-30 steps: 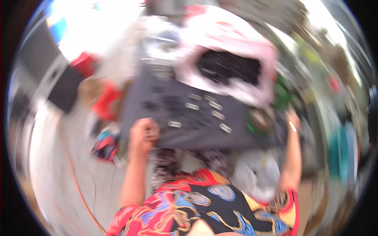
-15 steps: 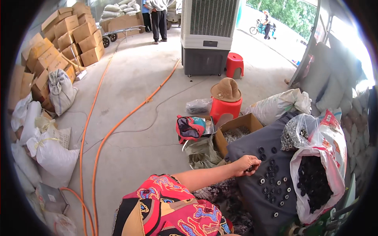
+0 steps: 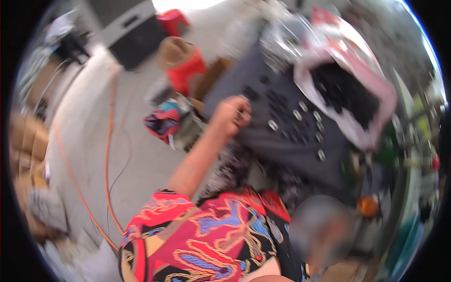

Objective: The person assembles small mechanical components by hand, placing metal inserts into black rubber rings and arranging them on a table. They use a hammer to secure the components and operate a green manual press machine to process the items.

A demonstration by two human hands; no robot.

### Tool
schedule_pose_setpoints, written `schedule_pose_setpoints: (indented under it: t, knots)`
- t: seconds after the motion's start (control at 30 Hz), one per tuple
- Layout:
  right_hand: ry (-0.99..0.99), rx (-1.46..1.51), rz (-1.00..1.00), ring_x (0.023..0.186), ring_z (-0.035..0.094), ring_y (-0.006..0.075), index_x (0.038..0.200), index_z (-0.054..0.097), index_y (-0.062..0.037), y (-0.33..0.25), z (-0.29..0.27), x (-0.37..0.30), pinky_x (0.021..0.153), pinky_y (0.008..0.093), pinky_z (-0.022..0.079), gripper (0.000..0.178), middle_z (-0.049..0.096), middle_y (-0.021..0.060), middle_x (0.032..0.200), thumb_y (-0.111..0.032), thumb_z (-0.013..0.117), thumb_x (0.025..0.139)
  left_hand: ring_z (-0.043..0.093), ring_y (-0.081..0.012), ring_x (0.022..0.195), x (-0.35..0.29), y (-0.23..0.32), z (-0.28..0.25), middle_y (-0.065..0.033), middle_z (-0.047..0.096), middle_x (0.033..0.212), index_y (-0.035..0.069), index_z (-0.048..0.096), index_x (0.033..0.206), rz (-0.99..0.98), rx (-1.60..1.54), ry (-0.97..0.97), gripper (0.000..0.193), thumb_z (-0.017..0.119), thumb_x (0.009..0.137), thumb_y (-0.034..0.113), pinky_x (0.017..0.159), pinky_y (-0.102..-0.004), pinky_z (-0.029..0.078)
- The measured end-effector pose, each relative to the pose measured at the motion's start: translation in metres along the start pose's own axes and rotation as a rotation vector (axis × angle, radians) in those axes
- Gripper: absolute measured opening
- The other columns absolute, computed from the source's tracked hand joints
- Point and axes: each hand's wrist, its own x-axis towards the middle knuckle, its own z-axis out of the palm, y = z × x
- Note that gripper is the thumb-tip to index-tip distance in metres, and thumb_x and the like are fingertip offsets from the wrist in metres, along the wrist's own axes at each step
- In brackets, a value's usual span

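My left hand (image 3: 236, 114) is closed at the left edge of a dark grey cloth-covered surface (image 3: 305, 162). Small dark pieces show between its curled fingers and look like the black rings (image 3: 277, 101) lying just to its right. Several pale-centred rings (image 3: 297, 115) are scattered among the black ones. Beyond them, a white and pink sack (image 3: 383, 94) stands wide-mouthed, full of black pieces (image 3: 345, 91). A clear plastic bag (image 3: 282, 42) of shiny small parts lies at the far side of the cloth. Motion blurs the view, and my right hand does not show.
Left of the cloth stand a red stool (image 3: 188, 73) with a brown hat (image 3: 176, 52), a cardboard box (image 3: 211, 77) and a red and blue bag (image 3: 163, 121). Orange hoses (image 3: 110, 122) cross the floor. A dark-based air cooler (image 3: 134, 42) stands farther back; green machinery (image 3: 390, 145) is at right.
My view has swung right and tilted, so the cloth and sack sit higher and farther left. My left hand stays closed, now at the cloth's left edge beside the rings.
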Motion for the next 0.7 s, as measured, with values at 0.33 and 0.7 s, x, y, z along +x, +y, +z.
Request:
schedule_pose_setpoints:
  t: [0.33,0.7]
  knots:
    - [-0.934,0.470,-0.207,0.116,0.056,0.0260,0.139,0.040,0.0030,-0.183,0.015,0.026,0.095,0.0312,0.043,0.060,0.053,0.0179,0.131,0.004,0.057,0.082,0.054,-0.0132,0.047,0.030,-0.019,0.008,-0.0051,0.058,0.068,0.005,0.056,0.082,0.094,0.248,-0.148,0.017,0.063,0.091,0.017,0.035,-0.0215,0.031]
    - [-1.345,0.446,-0.058,0.057,0.055,0.0103,0.149,0.031,-0.0153,-0.244,0.102,0.048,0.058,0.0258,0.049,0.064,0.060,0.0042,0.077,-0.001,0.052,0.090,0.051,-0.0085,0.047,0.020,-0.024,0.018,-0.0016,0.057,0.065,0.006,0.058,0.079,0.150,0.387,-0.115,0.016,0.065,0.090,0.015,0.037,-0.0199,0.030]
